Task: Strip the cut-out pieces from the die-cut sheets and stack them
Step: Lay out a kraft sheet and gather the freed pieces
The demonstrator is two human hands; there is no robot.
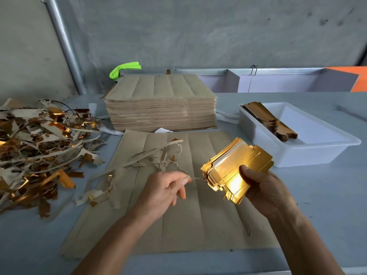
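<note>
Head camera: a bundle of shiny gold die-cut card pieces (pixel 236 171) is held above the pale blue bench (pixel 325 195), its long axis running from lower left to upper right, with the gold faces turned up toward the lens. The bundle is gripped by the right hand (pixel 264 187); the thumb is laid across the top face, while the other fingers are hidden beneath the bundle. A bright glare covers part of the top piece, so its dashed crease lines can be followed only in part.

A thin pale waste strip (pixel 196 178) at the bundle's lower left end is pinched between the thumb and forefinger of the left hand (pixel 164 187); the remaining fingers are curled loosely downward. Both forearms enter from the bottom edge, which cuts them off.

Under the hands a flat brown die-cut sheet (pixel 198 221) is spread on the bench, with loose paper trimmings (pixel 156 155) lying on it. A tall stack of brown sheets (pixel 160 108) stands behind it. A heap of gold and grey scrap (pixel 39 147) is cut off by the left edge. Stripped pieces (pixel 272 120) are stacked in a white plastic tray (pixel 309 155) at right.
</note>
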